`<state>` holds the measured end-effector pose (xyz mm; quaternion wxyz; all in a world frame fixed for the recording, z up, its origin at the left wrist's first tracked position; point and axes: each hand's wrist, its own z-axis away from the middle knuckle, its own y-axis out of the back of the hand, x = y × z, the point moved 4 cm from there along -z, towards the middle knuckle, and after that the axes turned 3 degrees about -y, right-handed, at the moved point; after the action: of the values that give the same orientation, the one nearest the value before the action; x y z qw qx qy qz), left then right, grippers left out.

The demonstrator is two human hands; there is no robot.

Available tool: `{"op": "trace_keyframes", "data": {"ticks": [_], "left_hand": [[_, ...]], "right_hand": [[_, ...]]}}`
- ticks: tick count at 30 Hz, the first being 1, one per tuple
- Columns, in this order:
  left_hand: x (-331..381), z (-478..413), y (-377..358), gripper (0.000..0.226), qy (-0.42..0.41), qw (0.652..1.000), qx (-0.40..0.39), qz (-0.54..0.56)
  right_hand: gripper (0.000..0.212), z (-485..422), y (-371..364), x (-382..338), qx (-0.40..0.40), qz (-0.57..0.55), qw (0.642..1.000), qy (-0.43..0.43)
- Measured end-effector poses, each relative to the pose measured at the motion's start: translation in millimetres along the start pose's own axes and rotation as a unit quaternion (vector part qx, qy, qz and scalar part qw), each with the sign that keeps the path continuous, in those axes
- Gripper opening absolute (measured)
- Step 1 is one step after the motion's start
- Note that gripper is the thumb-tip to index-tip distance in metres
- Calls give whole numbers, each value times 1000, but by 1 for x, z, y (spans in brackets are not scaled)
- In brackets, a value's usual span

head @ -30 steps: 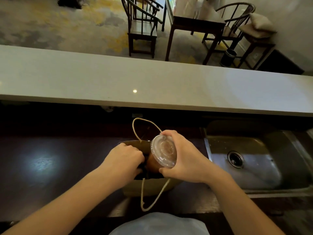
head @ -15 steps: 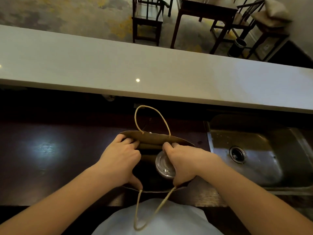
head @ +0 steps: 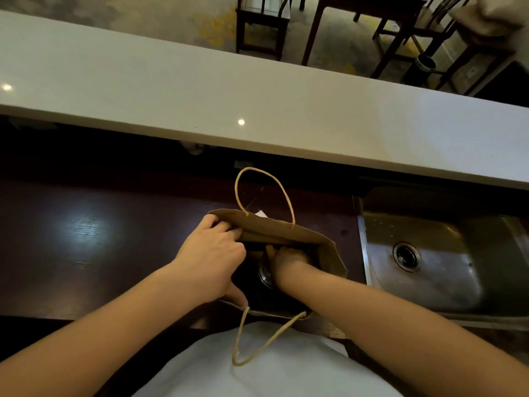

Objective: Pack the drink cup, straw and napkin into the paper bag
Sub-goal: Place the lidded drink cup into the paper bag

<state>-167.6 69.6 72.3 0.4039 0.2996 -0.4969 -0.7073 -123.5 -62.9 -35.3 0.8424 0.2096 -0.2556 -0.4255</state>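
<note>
Right hand (head: 286,257) is inside the paper bag (head: 329,250), fingers wrapped over the cup (head: 264,275), whose clear ribbed lid faces up, long axis vertical. Left hand (head: 210,259) pinches the bag's left rim, holding the mouth open. Brown creased paper, 2 twisted cord handles, dark glossy table (head: 86,239).

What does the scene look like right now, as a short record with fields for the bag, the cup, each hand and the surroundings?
bag: brown paper bag, upright and open on the dark counter, rope handles free
cup: lidded drink cup down inside the bag, only part of its lid visible
left hand: left hand holding the bag's left rim open
right hand: right hand inside the bag by the cup; grip hidden
surroundings: steel sink right of the bag
</note>
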Motion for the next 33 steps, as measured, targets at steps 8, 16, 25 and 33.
{"op": "trace_keyframes", "data": {"ticks": [8,16,25,33], "left_hand": [[5,-1,1,88,7,1000,-29,0],[-12,4,18,66,-44,997,-19,62],[-87,-16,64,21,50,826,273,491],[-106,-91,-19,20,122,861,94,485]], "right_hand": [[83,0,-10,-6,-3,28,999,23],[66,76,56,34,19,-152,976,158],[18,104,122,135,200,-476,837,185],[12,-21,95,104,165,-521,822,162]]}}
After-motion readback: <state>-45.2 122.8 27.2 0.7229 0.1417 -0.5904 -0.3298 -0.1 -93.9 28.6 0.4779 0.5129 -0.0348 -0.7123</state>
